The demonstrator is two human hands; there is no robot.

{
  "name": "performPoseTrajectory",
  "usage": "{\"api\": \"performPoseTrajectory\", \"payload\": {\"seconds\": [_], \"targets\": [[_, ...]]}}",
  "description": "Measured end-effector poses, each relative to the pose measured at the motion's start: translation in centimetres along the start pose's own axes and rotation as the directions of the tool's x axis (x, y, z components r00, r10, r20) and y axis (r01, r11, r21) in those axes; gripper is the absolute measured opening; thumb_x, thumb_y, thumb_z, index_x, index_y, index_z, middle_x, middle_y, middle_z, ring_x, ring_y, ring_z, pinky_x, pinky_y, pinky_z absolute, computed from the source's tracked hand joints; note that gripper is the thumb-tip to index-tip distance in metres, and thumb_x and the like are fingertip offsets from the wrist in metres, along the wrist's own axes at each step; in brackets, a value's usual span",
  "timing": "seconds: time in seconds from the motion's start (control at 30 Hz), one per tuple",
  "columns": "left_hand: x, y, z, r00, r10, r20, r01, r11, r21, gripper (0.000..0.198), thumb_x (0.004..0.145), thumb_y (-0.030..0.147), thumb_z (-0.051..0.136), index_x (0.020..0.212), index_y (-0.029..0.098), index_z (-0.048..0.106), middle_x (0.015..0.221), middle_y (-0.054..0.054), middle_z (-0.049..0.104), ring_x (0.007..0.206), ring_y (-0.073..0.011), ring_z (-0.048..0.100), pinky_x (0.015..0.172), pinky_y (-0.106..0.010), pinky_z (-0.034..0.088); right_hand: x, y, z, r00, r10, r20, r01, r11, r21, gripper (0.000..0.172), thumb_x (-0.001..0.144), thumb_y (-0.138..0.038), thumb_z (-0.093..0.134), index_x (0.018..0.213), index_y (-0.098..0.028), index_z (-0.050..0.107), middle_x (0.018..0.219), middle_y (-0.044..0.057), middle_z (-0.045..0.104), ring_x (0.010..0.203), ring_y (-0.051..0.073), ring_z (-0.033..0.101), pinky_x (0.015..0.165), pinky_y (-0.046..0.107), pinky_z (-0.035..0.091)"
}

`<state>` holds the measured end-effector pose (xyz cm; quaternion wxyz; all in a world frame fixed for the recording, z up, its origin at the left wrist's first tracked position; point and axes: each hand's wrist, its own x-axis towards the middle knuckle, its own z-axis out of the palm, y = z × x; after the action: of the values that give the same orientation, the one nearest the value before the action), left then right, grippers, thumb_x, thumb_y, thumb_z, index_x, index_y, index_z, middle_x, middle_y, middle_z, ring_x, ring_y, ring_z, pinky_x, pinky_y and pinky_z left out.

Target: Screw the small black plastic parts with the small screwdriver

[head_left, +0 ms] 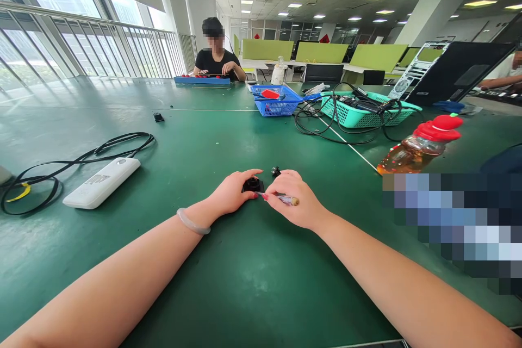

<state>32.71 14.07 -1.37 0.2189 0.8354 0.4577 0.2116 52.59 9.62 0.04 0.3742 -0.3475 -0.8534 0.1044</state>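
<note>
Low over the green table, my left hand is closed around a small black part, thumb on its near edge and fingers at its far side. The part has a dark round middle; its exact kind is too small to tell. In my right hand is a small screwdriver with a clear handle, lying nearly level. Its thin tip points left to the near edge of the black part; whether it touches is unclear. Just beyond my right fingers rests another small black piece.
Left on the table lie a white power bank and a looped black cable. Farther off are a small black block, a blue basket and a teal basket with cables. A red-capped bottle lies tilted right. A person sits opposite.
</note>
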Motion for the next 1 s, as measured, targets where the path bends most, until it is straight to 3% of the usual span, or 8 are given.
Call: {"api": "performPoseTrajectory", "payload": {"seconds": [0.63,0.83,1.0], "targets": [[-0.03,0.21,-0.01,1.0,0.013,0.001,-0.013,0.998,0.056,0.057,0.078,0.028,0.064,0.134,0.026,0.05,0.115,-0.005,0.066,0.106,-0.0242,0.06,0.094,-0.039,0.048,0.08,0.48,0.25,0.998,-0.04,-0.045,0.045,0.994,0.097,0.036,0.092,-0.049,0.05,0.071,-0.023,0.062,0.067,-0.001,0.066,0.067,0.014,0.054,0.09,0.037,0.036],[-0.13,0.14,0.0,1.0,0.023,-0.002,-0.022,0.998,0.054,0.056,0.078,0.028,0.064,0.132,0.026,0.051,0.114,-0.005,0.067,0.105,-0.0239,0.06,0.093,-0.039,0.049,0.12,0.28,0.31,1.0,-0.02,0.017,0.019,0.996,0.083,0.033,0.091,-0.048,0.052,0.072,-0.023,0.063,0.068,-0.002,0.067,0.068,0.014,0.055,0.088,0.036,0.037],[-0.2,0.23,0.02,1.0,0.023,-0.003,-0.022,0.997,0.069,0.054,0.08,0.029,0.064,0.132,0.025,0.051,0.114,-0.006,0.067,0.106,-0.0242,0.059,0.095,-0.039,0.048,0.02,-0.08,-0.25,0.981,-0.078,-0.179,0.093,0.993,0.077,0.031,0.093,-0.039,0.05,0.069,-0.023,0.06,0.064,-0.003,0.065,0.06,0.012,0.054,0.094,0.037,0.038]]}}
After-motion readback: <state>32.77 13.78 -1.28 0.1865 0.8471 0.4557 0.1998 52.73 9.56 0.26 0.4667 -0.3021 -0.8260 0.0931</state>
